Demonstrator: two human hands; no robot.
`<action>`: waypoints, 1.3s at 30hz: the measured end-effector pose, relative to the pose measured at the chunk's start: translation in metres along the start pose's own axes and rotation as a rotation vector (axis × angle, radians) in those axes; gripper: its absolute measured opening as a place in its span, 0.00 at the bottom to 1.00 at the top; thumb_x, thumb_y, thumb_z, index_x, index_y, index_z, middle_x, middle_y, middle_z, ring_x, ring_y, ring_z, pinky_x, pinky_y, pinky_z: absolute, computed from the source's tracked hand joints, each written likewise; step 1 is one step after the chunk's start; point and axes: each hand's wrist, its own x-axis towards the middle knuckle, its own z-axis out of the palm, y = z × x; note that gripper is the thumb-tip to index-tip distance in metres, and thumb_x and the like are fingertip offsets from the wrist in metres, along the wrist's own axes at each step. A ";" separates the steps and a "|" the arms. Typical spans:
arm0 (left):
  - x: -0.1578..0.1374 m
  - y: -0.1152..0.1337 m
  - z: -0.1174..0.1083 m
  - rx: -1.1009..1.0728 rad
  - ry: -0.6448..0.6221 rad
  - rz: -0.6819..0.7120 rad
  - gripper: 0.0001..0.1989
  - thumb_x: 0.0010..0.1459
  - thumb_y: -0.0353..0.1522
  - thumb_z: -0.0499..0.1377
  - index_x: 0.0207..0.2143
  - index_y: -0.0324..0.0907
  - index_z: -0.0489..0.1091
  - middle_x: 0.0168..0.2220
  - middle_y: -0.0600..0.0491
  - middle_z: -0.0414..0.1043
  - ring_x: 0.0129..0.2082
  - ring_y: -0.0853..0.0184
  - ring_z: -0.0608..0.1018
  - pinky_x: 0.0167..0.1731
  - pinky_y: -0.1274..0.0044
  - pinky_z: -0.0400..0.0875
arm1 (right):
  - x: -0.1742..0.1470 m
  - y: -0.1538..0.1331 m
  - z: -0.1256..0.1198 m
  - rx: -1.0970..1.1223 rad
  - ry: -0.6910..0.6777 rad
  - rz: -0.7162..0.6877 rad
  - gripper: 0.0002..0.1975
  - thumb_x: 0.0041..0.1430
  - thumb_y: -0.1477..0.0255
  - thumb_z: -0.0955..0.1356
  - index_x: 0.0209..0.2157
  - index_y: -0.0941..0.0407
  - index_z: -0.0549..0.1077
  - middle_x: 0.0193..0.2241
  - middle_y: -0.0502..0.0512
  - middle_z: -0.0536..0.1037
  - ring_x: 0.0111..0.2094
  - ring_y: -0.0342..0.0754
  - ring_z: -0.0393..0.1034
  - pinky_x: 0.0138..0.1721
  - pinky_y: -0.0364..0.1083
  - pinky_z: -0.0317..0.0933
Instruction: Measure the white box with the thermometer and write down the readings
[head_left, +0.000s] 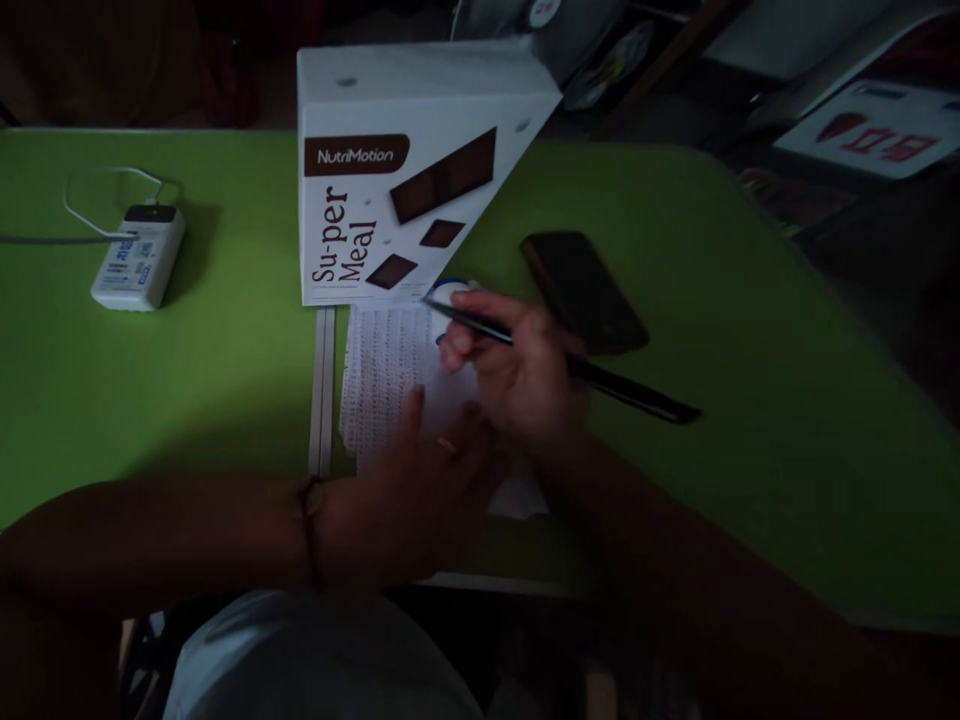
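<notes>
The pen (630,390) is in the right hand (529,375), its shaft pinched narrowly between thumb and fingers, its tip close to the lower edge of the box (409,180); whether it touches anything is unclear. It is over the paper (382,370), which lies towards the near edge of the desk (787,420). The pen looks light, stiff and smooth, probably a little slippery, and best held low, just behind the tip, with the long rear end balanced over the hand. The paper looks thin, limp and easily creased, so a flat hold near its lower edge should suit it. The left hand (424,490) lies over that part, fingers loosely spread, apparently gripping nothing.
</notes>
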 end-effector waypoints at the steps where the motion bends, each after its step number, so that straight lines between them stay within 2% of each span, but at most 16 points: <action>1: -0.001 -0.002 0.002 -0.008 -0.044 -0.025 0.36 0.69 0.48 0.54 0.70 0.33 0.58 0.72 0.36 0.54 0.73 0.42 0.56 0.65 0.45 0.61 | -0.001 -0.001 0.003 0.067 -0.035 0.063 0.20 0.67 0.54 0.57 0.41 0.51 0.73 0.24 0.50 0.68 0.27 0.48 0.66 0.33 0.52 0.68; 3: -0.003 -0.008 0.004 -0.042 -0.117 -0.076 0.58 0.57 0.62 0.59 0.73 0.28 0.50 0.73 0.29 0.45 0.74 0.35 0.49 0.65 0.40 0.57 | -0.001 -0.001 0.006 0.172 -0.063 0.169 0.16 0.62 0.57 0.63 0.38 0.53 0.76 0.24 0.51 0.70 0.27 0.48 0.67 0.30 0.49 0.66; 4: -0.004 -0.011 0.004 -0.064 -0.136 -0.094 0.65 0.51 0.66 0.60 0.73 0.26 0.47 0.74 0.27 0.42 0.74 0.32 0.47 0.64 0.38 0.55 | -0.001 -0.001 0.008 0.167 -0.074 0.201 0.14 0.60 0.60 0.65 0.37 0.53 0.76 0.24 0.51 0.71 0.27 0.47 0.68 0.29 0.48 0.66; 6: -0.005 -0.016 0.004 -0.109 -0.144 -0.101 0.71 0.46 0.69 0.60 0.73 0.25 0.44 0.74 0.26 0.39 0.74 0.31 0.44 0.64 0.36 0.53 | -0.001 0.001 0.009 0.136 -0.063 0.223 0.10 0.57 0.63 0.66 0.34 0.53 0.76 0.24 0.50 0.71 0.27 0.47 0.69 0.27 0.47 0.64; 11: -0.008 -0.020 0.010 -0.160 -0.155 -0.066 0.72 0.44 0.70 0.60 0.73 0.26 0.43 0.75 0.28 0.34 0.74 0.33 0.39 0.63 0.34 0.50 | 0.000 0.000 0.012 0.059 0.024 0.174 0.07 0.51 0.68 0.65 0.31 0.53 0.74 0.20 0.48 0.70 0.23 0.46 0.66 0.26 0.46 0.64; 14: -0.007 -0.019 0.011 -0.146 -0.174 -0.079 0.72 0.44 0.70 0.60 0.74 0.28 0.42 0.75 0.28 0.35 0.75 0.35 0.41 0.64 0.34 0.48 | -0.002 -0.002 0.015 -0.063 0.089 0.110 0.06 0.47 0.68 0.67 0.30 0.52 0.73 0.24 0.50 0.75 0.26 0.47 0.70 0.29 0.48 0.67; 17: -0.007 -0.020 0.009 -0.138 -0.179 -0.068 0.72 0.44 0.70 0.60 0.74 0.29 0.42 0.75 0.27 0.35 0.75 0.35 0.42 0.63 0.34 0.50 | -0.003 -0.001 0.016 -0.168 0.142 0.072 0.06 0.46 0.68 0.67 0.29 0.51 0.72 0.25 0.51 0.78 0.27 0.49 0.71 0.30 0.49 0.68; 23: -0.004 -0.017 0.003 -0.125 -0.212 -0.088 0.68 0.48 0.68 0.60 0.74 0.29 0.44 0.75 0.27 0.35 0.75 0.36 0.43 0.64 0.35 0.51 | -0.001 0.014 0.010 -0.266 0.102 0.002 0.03 0.51 0.70 0.66 0.26 0.49 0.71 0.23 0.51 0.76 0.27 0.50 0.71 0.31 0.51 0.69; 29: -0.002 -0.010 -0.001 -0.114 -0.277 -0.121 0.70 0.48 0.65 0.63 0.73 0.22 0.42 0.73 0.21 0.37 0.73 0.32 0.48 0.64 0.38 0.53 | -0.001 0.020 0.006 -0.335 0.057 -0.009 0.04 0.55 0.71 0.66 0.27 0.49 0.71 0.24 0.51 0.75 0.28 0.50 0.71 0.32 0.51 0.71; 34: -0.002 -0.011 -0.004 -0.129 -0.286 -0.123 0.73 0.45 0.66 0.64 0.73 0.22 0.40 0.73 0.21 0.36 0.73 0.32 0.47 0.65 0.38 0.53 | -0.002 0.019 0.007 -0.348 0.054 -0.014 0.04 0.56 0.72 0.66 0.28 0.50 0.71 0.25 0.50 0.75 0.29 0.49 0.72 0.34 0.51 0.71; 39: -0.002 -0.011 -0.006 -0.118 -0.291 -0.119 0.67 0.50 0.63 0.64 0.73 0.24 0.43 0.73 0.22 0.37 0.74 0.32 0.47 0.65 0.39 0.54 | -0.002 0.018 0.010 -0.323 0.049 -0.004 0.03 0.55 0.70 0.67 0.29 0.51 0.72 0.25 0.51 0.75 0.29 0.49 0.73 0.34 0.50 0.71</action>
